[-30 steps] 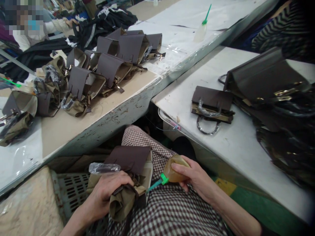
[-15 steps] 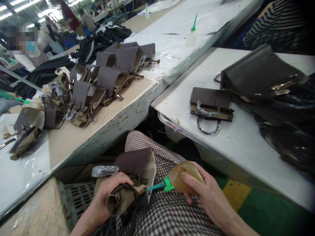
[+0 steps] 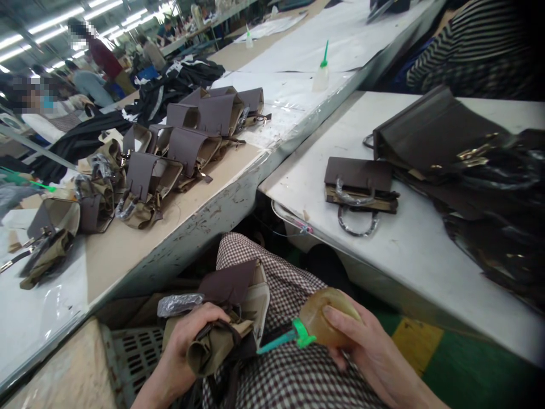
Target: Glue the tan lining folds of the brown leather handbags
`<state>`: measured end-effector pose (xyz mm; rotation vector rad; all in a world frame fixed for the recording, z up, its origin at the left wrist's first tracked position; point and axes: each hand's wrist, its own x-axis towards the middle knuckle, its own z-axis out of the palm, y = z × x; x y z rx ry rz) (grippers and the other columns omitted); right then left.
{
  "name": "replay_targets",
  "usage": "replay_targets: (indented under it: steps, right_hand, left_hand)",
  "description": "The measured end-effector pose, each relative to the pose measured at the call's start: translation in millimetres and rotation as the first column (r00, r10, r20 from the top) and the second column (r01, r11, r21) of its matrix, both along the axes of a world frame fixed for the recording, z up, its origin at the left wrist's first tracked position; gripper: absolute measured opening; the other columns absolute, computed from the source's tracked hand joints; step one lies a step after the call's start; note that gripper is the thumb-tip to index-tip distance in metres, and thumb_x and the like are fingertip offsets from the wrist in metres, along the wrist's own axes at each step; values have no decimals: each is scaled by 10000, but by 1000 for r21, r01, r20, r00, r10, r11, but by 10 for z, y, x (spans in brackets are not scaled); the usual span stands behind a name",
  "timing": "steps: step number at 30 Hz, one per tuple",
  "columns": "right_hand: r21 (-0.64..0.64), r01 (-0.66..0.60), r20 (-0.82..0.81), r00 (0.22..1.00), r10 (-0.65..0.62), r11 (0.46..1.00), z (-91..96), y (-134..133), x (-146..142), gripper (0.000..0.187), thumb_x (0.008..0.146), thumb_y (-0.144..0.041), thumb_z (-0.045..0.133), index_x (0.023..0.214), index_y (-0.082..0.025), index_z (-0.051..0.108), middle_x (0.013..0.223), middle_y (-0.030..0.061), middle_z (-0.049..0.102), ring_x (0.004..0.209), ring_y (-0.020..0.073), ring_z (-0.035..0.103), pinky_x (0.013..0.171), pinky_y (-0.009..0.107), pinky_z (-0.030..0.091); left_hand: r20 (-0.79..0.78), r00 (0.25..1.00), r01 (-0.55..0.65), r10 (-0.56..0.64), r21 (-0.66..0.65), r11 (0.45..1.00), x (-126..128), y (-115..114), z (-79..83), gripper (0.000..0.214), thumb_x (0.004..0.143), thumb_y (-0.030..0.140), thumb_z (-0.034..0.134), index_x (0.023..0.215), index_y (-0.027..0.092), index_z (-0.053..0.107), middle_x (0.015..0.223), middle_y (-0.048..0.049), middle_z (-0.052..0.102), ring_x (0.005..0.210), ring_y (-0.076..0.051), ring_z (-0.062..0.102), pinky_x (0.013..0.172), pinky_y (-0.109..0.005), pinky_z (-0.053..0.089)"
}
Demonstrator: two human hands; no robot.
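My left hand (image 3: 191,341) grips a small brown handbag (image 3: 232,284) over my lap, its folded khaki lining bunched in the fingers. A plastic-wrapped handle (image 3: 179,304) sticks out above that hand. My right hand (image 3: 361,335) is wrapped round a squeeze bottle (image 3: 326,318) of amber liquid with a green cap. The bottle tilts down to the left, and its thin nozzle tip is close to the bag's lower edge; whether they touch I cannot tell. Checkered cloth (image 3: 293,369) covers my lap beneath both.
Several unfinished brown bags (image 3: 193,145) stand on the left table. A finished-looking small bag (image 3: 360,179) and a larger dark bag (image 3: 438,130) lie on the right table (image 3: 293,170). A plastic crate (image 3: 136,352) is at lower left. Another bottle (image 3: 321,76) stands farther back.
My right hand has moved the bottle slightly right and down, and the nozzle tip sits lower by the bag's edge. My left hand holds the bag almost unchanged. The view has shifted slightly.
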<state>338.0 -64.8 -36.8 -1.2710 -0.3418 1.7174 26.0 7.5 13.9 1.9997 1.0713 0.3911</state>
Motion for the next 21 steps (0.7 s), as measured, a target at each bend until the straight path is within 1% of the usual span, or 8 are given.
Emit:
replay_targets:
  steps: [2,4,7,9,10,14,17,21]
  right_hand:
    - [-26,13,-80,997,-15,1000,-11,39,61,355,818,-494,738,970,-178,682,778,35,647,561,122,491,378,201,414]
    - [-40,54,-96,994,-58,998,-70,120,115,350,839,-497,706,965,-171,688,710,18,619,507,107,466,377,205,387]
    - [22,119,70,990,-120,993,-225,321,161,354,864,-518,665,996,-190,665,761,22,635,526,126,494,410,242,401]
    - [69,131,209,967,-143,989,-334,478,162,352,846,-516,694,1019,-214,642,844,29,668,561,148,534,442,271,432]
    - [80,132,264,953,-149,988,-381,551,152,361,823,-508,727,1027,-226,632,850,23,678,549,153,543,452,285,441]
    - [97,87,412,904,-120,991,-483,734,44,461,728,-448,837,1086,-260,615,732,-26,678,452,164,549,495,328,464]
    - [108,50,427,900,-92,993,-486,751,-56,495,708,-437,855,1106,-267,614,725,-36,682,440,165,560,520,338,477]
    - [107,73,326,940,-105,992,-478,695,-55,413,764,-498,793,1037,-240,620,759,-10,678,490,159,554,488,316,464]
  left_hand:
    - [-18,1000,-4,3,-17,1000,6,7,-5,159,900,169,626,1038,248,621,950,-11,722,863,-166,691,756,-238,485]
    - [-31,1000,3,-4,-26,1000,19,10,-3,147,899,167,630,1023,245,621,936,-7,717,847,-162,686,751,-237,481]
    - [-36,999,4,-4,-19,1000,35,11,3,158,897,162,624,1030,247,619,933,-7,715,848,-162,683,738,-236,477]
    - [-34,999,4,-4,-21,1000,41,12,5,161,903,169,612,1041,251,621,947,-11,720,863,-169,689,743,-240,481]
    - [-34,999,2,-2,-22,1000,44,13,4,164,907,173,606,1049,253,622,959,-15,724,873,-173,693,751,-243,484]
    - [-30,999,17,-17,-4,1000,56,14,-6,161,906,177,605,1047,254,624,954,-19,728,863,-175,697,741,-245,484]
    - [-41,999,27,-26,22,999,58,9,-19,151,904,174,610,1035,249,614,919,-12,717,826,-167,688,716,-242,478]
    - [-71,997,42,-39,45,998,42,36,-13,208,903,150,613,1077,262,590,943,-1,716,840,-160,688,733,-237,488]
